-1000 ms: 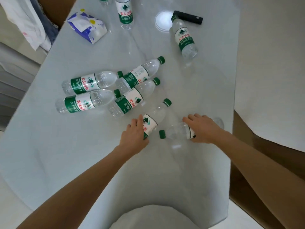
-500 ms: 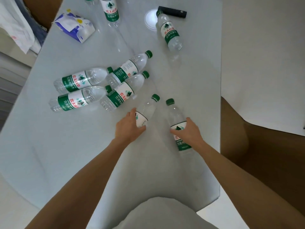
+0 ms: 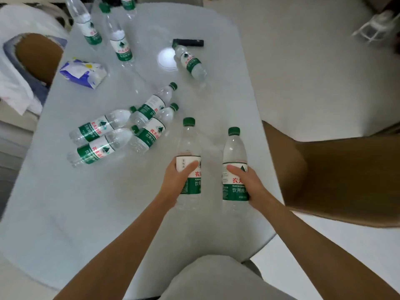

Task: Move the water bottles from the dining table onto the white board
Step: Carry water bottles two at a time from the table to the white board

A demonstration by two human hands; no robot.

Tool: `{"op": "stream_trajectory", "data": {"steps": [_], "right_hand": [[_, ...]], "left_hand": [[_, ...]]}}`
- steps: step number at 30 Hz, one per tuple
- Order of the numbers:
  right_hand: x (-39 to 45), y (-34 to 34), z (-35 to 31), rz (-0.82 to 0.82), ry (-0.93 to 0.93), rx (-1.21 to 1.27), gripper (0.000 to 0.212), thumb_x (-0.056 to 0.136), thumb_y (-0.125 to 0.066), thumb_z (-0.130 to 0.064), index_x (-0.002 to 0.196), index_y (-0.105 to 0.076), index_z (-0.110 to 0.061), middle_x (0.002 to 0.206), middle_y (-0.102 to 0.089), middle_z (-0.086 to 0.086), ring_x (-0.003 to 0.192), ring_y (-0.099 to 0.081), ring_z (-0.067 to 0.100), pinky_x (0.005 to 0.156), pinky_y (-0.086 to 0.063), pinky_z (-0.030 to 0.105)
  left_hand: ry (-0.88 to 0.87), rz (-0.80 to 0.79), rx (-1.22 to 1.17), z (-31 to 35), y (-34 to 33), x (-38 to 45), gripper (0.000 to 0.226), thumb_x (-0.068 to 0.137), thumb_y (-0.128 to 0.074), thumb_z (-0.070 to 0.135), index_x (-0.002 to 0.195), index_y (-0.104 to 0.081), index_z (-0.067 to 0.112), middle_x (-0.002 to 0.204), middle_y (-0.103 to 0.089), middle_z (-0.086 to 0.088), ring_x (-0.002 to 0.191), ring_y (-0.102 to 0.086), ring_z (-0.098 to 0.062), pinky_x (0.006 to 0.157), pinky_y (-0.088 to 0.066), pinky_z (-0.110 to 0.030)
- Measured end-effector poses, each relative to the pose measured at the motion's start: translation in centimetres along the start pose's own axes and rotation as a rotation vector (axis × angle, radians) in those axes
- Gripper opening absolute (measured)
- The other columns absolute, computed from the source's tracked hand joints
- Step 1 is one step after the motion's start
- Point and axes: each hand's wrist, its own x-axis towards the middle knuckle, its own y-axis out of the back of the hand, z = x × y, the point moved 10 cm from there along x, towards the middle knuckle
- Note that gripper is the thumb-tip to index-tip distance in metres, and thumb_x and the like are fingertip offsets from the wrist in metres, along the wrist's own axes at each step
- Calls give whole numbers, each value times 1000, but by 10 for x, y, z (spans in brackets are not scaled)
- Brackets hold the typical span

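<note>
The dining table is a pale, glossy surface with rounded corners; it fills most of the head view. A brown chair seat stands just beside its right edge, and a second brown chair, draped with white cloth, stands at its far left corner.

Two bare forearms reach in from the lower edge of the view. The left hand grips a water bottle around its label, thumb across the front and fingers curled behind. The right hand grips a second water bottle the same way. Both bottles point cap-away from the person, side by side and slightly apart, above the near-centre of the table. Whether their bases touch the table cannot be told.

Four bottles lie on their sides in a cluster left of the held pair, touching one another, all with green caps and green-and-white labels. One single bottle lies farther back, beside a bright round light reflection and touching a black bar-shaped object. Three more far bottles are at the far left end. A blue-and-white tissue pack lies near the left edge.

No white board can be identified.
</note>
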Motion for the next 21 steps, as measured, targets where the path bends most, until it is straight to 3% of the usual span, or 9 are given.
{"op": "stream_trajectory", "data": {"steps": [3, 6, 9, 15, 21], "right_hand": [[-50, 24, 31, 132, 30, 45, 29, 83, -71, -22, 109, -60, -14, 95, -72, 13, 81, -70, 27, 73, -57, 36], [-107, 59, 67, 291, 39, 141, 32, 81, -73, -26, 108, -58, -18, 100, -72, 12, 87, -70, 29, 78, -58, 40], [-176, 100, 95, 430, 86, 231, 37, 81, -73, -25, 112, -57, -14, 95, -71, 12, 80, -70, 26, 73, -57, 37], [-329, 199, 166, 765, 215, 468, 16, 84, -69, -19, 96, -59, -17, 80, -68, 8, 68, -67, 21, 65, -55, 32], [-481, 289, 259, 1040, 311, 640, 17, 84, -70, -19, 96, -59, -16, 79, -70, 6, 67, -69, 20, 65, -56, 32]], "left_hand": [[10, -132, 99, -17, -17, -25, 18, 88, -67, 27, 103, -59, 29, 102, -70, -8, 83, -69, -20, 58, -57, -26], [8, -268, 175, -29, -49, -57, 22, 86, -70, 25, 106, -62, 21, 103, -71, -14, 89, -70, -30, 72, -60, -39], [-13, -430, 287, -38, -101, -96, 23, 85, -70, 26, 105, -63, 17, 101, -72, -16, 92, -70, -35, 81, -59, -48], [-91, -830, 482, -80, -244, -221, 16, 85, -70, 28, 98, -61, 24, 91, -71, -8, 74, -68, -22, 67, -55, -33], [-52, -1207, 612, -177, -368, -393, 17, 86, -68, 30, 101, -61, 24, 95, -71, -10, 82, -69, -26, 78, -57, -41]]}}
